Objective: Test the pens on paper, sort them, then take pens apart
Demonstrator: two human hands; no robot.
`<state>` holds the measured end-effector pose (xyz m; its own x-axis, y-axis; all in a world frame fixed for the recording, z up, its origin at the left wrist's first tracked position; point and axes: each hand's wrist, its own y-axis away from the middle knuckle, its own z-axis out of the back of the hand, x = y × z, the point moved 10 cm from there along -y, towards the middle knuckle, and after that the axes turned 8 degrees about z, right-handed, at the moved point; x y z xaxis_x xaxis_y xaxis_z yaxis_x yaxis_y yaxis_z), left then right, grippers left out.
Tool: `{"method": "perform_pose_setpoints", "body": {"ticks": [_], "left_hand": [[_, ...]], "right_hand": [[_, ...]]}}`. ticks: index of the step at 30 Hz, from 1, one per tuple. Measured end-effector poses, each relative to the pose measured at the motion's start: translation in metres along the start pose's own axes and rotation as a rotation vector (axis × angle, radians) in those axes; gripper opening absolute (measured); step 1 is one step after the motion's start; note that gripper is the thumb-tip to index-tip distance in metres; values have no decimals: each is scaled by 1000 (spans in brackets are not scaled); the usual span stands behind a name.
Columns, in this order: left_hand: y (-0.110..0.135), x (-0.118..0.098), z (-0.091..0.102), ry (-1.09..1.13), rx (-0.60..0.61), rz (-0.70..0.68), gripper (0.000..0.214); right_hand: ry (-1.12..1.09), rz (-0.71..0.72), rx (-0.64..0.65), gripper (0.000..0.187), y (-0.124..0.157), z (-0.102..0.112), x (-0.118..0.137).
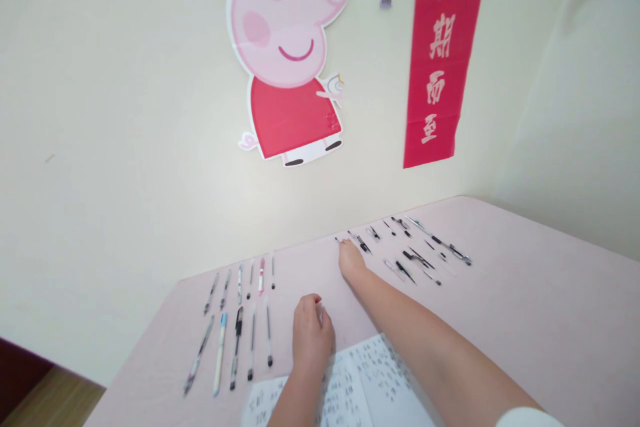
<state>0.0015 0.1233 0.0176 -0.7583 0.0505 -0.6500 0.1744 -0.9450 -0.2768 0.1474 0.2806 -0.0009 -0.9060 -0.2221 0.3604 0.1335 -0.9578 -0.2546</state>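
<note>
My left hand [311, 332] rests low over the table, its fingers curled toward the thumb. A pale sliver shows between them, too blurred to name. Stretched toward the table's far edge, my right hand [351, 260] has its fingers drawn together, with a small dark-tipped piece [338, 240] at the fingertips. Right of it lie loose pen parts, among them a black pen piece [405, 271] and a slim pen [450, 250]. To the left, pens are laid in two rows, including a pink pen [261, 276], a black-capped pen [237, 348] and a blue-capped pen [220, 355].
Sheets of handwritten paper [350, 383] lie under my forearms at the near edge. The pink table [530, 300] meets a pale wall [125, 113] at the back. A cartoon pig cutout [295, 113] and a red banner [435, 100] hang there.
</note>
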Motion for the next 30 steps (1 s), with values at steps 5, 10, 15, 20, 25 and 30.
{"method": "perform_pose_setpoints", "body": {"ticks": [5,10,15,20,25,30], "left_hand": [[0,-1,-1,-1,11,2,21],[0,-1,-1,7,6,-4,21],[0,0,-2,10,6,-5,20],[0,-1,-1,14,6,-2,20],[0,-2,0,15,2,-16,19],[-1,-2,-1,16,9,-14,19]], "right_hand": [[-11,-33,-25,42,-11,0,-5],[-25,-55,-53,41,-14,-3,-10],[-43,-62,-70,40,-14,-4,-13],[-65,-66,-69,42,-13,-3,-12],[-86,-26,-53,43,-10,8,-6],[-114,104,-20,44,16,24,21]]}}
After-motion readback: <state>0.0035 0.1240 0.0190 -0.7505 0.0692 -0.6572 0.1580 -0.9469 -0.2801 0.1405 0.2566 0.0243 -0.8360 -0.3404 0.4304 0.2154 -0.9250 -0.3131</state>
